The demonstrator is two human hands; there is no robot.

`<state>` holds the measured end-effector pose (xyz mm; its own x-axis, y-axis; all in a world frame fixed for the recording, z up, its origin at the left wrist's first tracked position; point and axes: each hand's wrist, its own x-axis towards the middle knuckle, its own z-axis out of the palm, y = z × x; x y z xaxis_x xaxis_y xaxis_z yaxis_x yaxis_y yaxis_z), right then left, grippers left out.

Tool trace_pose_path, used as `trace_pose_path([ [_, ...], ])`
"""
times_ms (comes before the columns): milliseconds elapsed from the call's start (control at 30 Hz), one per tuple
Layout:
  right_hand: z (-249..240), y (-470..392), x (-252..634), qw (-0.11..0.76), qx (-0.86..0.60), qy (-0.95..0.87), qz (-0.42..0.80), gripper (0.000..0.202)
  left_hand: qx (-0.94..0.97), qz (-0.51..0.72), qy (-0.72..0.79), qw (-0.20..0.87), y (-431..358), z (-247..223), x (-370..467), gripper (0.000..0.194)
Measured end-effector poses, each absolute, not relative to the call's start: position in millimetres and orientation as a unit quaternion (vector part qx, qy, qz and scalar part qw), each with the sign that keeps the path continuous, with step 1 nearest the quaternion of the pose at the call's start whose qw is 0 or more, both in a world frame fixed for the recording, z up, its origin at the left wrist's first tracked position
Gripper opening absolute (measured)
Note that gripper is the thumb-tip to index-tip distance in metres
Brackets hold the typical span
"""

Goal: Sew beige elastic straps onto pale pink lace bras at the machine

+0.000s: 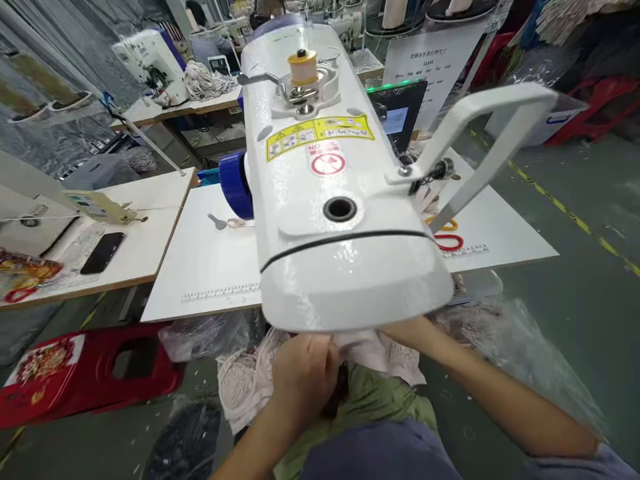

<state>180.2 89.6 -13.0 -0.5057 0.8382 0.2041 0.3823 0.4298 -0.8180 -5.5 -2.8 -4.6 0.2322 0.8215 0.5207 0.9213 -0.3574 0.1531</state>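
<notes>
A white sewing machine (345, 280) fills the middle of the view, with a spool of pale thread (303, 67) on its top. Just below the machine's near end, my left hand (306, 367) is closed, its fingers curled at the edge of some pale pink fabric (367, 352). My right hand (400, 329) reaches under the machine head from the right; its fingers are hidden there, so their hold cannot be seen. More pale fabric and a bundle of cord-like strips (240, 383) hang over my lap.
The white sewing table (210, 253) carries a printed ruler scale and a small grey tool (217, 222). Red-handled scissors (450, 243) lie right of the machine. A phone (103, 253) is on the left table. A red stool (100, 370) stands at lower left.
</notes>
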Motion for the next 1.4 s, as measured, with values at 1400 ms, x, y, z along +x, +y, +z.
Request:
trace_pose_path([
  [1400, -119, -13, 119, 0.35, -0.415, -0.72, 0.432, 0.012, -0.369, -0.437, -0.659, -0.489, -40, -84, -28, 0.037],
])
